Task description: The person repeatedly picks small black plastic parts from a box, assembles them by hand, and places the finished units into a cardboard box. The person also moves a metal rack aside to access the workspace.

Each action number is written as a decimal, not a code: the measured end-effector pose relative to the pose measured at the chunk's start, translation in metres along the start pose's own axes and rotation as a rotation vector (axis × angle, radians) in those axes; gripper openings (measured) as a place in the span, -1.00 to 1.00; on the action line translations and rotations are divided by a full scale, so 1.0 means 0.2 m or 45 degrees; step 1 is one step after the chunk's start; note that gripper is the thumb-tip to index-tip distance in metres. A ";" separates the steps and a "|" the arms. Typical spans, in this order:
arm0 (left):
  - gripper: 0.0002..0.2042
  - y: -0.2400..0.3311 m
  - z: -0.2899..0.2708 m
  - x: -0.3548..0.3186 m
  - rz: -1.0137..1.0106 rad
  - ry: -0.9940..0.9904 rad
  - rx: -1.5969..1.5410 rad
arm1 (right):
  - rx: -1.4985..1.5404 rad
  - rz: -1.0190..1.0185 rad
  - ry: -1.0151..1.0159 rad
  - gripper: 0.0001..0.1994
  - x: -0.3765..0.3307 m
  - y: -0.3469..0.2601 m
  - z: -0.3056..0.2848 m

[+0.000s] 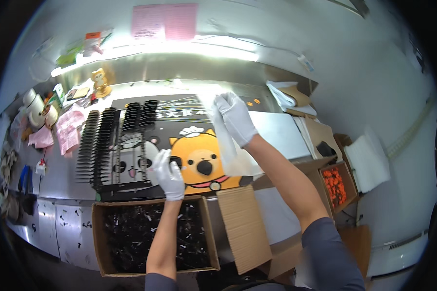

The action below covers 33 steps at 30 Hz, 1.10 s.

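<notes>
The right fingers (222, 103) pinch a translucent plastic sheet (226, 148) trailing alongside and below them.

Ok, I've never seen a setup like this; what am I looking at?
No machine: a person works by hand. This single picture comes from a fisheye camera worn on their head, looking down, so straight edges bend. The white-gloved right hand holds a translucent whitish sheet; the white-gloved left hand is over a dark mat printed with cartoon animals, its grip unclear. Towards the left are comb-like black rows. Nearer is a brown cardboard box of small black parts; at right, small orange-red pieces.
</notes>
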<state>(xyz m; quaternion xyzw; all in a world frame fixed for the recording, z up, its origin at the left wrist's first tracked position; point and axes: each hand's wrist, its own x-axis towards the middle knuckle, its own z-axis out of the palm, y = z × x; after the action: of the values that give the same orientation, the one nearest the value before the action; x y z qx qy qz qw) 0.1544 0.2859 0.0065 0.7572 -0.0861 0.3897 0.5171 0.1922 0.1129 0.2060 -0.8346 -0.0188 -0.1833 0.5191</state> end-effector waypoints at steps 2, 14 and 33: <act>-0.64 0.34 -0.08 0.13 0.115 0.076 -0.116 | 0.180 -0.152 -0.130 -0.78 -0.25 -0.33 -0.29; -0.36 1.55 0.57 -0.48 0.790 -1.366 0.130 | -0.559 0.567 0.197 -0.80 -1.17 0.74 -2.08; -0.53 1.23 1.29 -1.38 0.730 -1.444 0.066 | -1.829 -0.504 0.171 -0.92 -1.47 0.88 -2.25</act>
<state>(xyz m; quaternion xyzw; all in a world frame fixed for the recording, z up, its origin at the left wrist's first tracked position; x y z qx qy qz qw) -0.0352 -0.1197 -0.0477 0.8051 -0.5363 0.0529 0.2477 -0.1710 -0.3150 0.1366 -0.9362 -0.0126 -0.2911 -0.1964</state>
